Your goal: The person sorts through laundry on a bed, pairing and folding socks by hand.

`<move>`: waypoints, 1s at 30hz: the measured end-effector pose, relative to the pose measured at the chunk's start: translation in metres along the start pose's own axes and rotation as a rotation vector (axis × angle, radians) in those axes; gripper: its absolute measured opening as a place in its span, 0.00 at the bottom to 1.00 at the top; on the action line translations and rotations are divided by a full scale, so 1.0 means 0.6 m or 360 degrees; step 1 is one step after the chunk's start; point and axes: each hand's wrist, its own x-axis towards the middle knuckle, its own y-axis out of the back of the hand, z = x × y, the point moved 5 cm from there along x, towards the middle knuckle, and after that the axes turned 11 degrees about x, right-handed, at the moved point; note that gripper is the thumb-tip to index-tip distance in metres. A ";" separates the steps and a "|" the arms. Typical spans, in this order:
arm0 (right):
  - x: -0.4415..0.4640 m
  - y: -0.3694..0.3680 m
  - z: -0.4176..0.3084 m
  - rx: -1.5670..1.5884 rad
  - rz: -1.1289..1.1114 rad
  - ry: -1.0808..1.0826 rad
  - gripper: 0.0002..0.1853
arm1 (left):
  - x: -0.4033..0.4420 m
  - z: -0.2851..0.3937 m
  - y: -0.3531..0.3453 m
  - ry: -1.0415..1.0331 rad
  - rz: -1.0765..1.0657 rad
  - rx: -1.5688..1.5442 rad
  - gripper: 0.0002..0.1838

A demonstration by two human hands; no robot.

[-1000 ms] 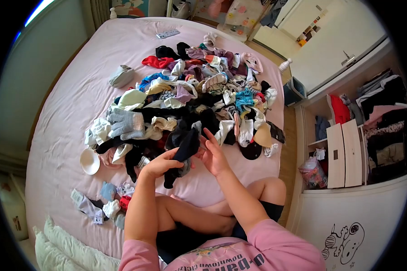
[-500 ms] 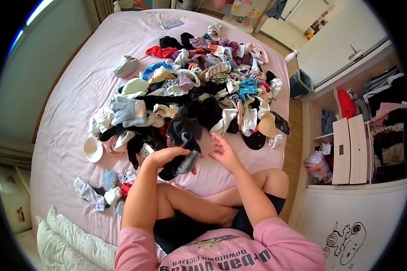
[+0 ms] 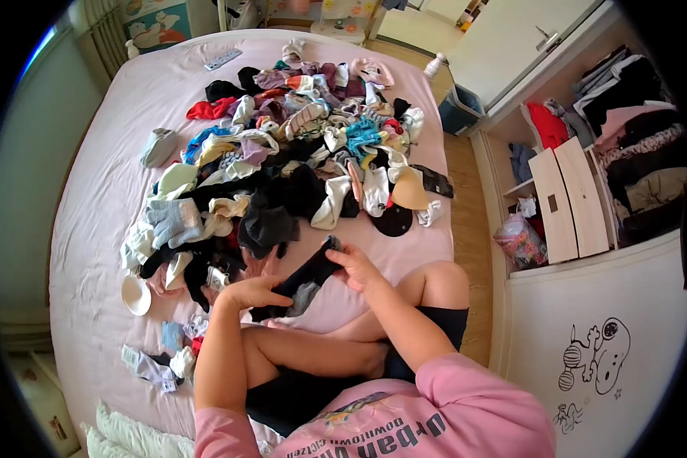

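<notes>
While the right hand [image 3: 351,267] pinches one end of a dark sock [image 3: 305,275], the left hand [image 3: 256,293] grips it further down, so it's strung out between the two, just this side of the pile [image 3: 290,187] beyond both hands. Looks to me like the step here is straightening it. There's a grey bit [image 3: 305,298] hanging beside the left fingers, can't tell if it's a second sock. I'd say the next move calls for a firm left hold and a gentle right tug.
</notes>
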 end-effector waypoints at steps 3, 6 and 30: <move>-0.022 0.032 -0.046 -0.0082 0.0068 0.0166 0.16 | 0.004 -0.013 0.020 0.0146 0.0193 0.0217 0.18; -0.040 0.085 -0.070 -0.0247 0.0241 0.0161 0.16 | 0.030 -0.042 0.029 0.0038 0.0407 0.0220 0.16; 0.045 0.153 -0.113 -0.1796 0.0508 0.1280 0.11 | 0.090 -0.135 0.040 0.0058 0.1077 0.0568 0.21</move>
